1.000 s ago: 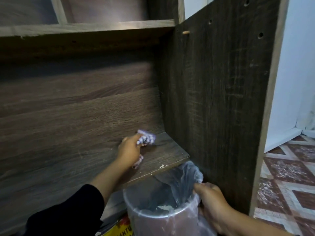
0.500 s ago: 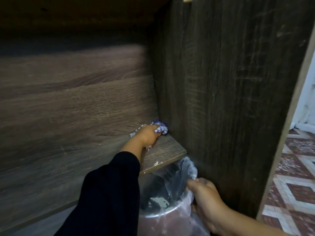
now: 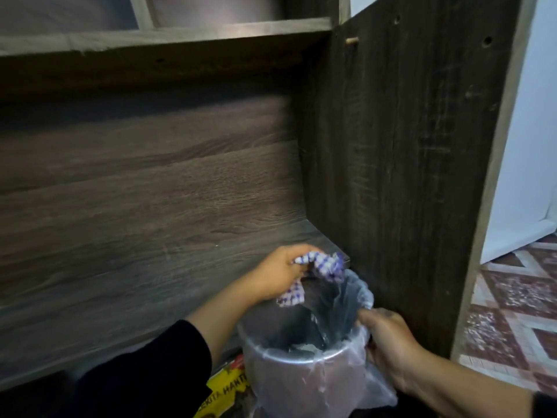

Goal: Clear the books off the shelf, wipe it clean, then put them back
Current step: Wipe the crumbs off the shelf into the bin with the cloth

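While the left hand [image 3: 278, 274] is clutching the crumpled blue-and-white checked cloth [image 3: 319, 268] at lower centre over the dark wooden shelf [image 3: 150, 251] edge, the right hand [image 3: 388, 342] is gripping the plastic-lined metal bin [image 3: 295, 369]; soft, light, floppy, so bunching it up looks best.

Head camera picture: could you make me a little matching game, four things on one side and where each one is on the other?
Things:
1. checked cloth
2. plastic liner
3. yellow book
4. wooden peg

Places:
A. sticking out of the side panel, up high
B. gripped in the left hand
C. on the floor beside the bin
D. held at the bin rim by the right hand

Pairs: 1-B, 2-D, 3-C, 4-A
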Demonstrator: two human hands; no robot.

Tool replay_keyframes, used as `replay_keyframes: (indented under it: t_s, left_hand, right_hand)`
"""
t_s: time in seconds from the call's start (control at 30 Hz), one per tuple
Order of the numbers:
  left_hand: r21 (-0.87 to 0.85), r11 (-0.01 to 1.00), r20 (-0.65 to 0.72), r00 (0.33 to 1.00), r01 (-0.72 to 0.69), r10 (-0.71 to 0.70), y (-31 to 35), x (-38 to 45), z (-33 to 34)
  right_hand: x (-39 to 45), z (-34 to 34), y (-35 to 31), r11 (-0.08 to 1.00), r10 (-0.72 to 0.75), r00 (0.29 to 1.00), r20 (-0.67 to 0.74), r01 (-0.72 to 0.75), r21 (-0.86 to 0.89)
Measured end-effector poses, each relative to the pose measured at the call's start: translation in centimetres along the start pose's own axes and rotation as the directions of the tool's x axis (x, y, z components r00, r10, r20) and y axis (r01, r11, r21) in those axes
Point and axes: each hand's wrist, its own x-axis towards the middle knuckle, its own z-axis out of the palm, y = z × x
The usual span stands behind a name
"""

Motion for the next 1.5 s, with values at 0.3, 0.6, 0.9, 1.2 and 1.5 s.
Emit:
replay_keyframes:
  t_s: [0.3,0.6,0.9,1.2,1.5]
  left_hand:
    - [-0.141,0.989,-0.409,0.906,0.052,-0.106,0.2,-0.8,-3.8]
    - [0.204,0.546,-0.511,0.564,0.812,-0.648,-12.6,-5.4,-10.6]
    - [0.327,0.752,-0.318,0.816,0.572,-0.482,-11.9,0.3,-8.1]
    - [0.328,0.899,-0.112,0.957,0.291,-0.269,-5.2,0.2,-1.8]
    - [0.169,0.984,-0.271,0.962,0.061,-0.014,-1.1,-2.3,0.1]
  right_hand:
    - [-0.7,0.3,-0.7,0.999,0.034,0.999,0.005,-0.034,-0.034]
    - [-0.3,1.0,-0.4,0.997,0.038,0.999,0.011,-0.037,-0.063]
    - [0.8,1.2,-0.3,0.995,0.045,0.999,0.013,-0.044,-0.093]
    - [0.4,1.6,-0.2,0.995,0.040,0.999,-0.035,-0.043,-0.093]
    - [-0.2,1.4,-0.3,0.995,0.032,0.999,-0.041,-0.035,-0.092]
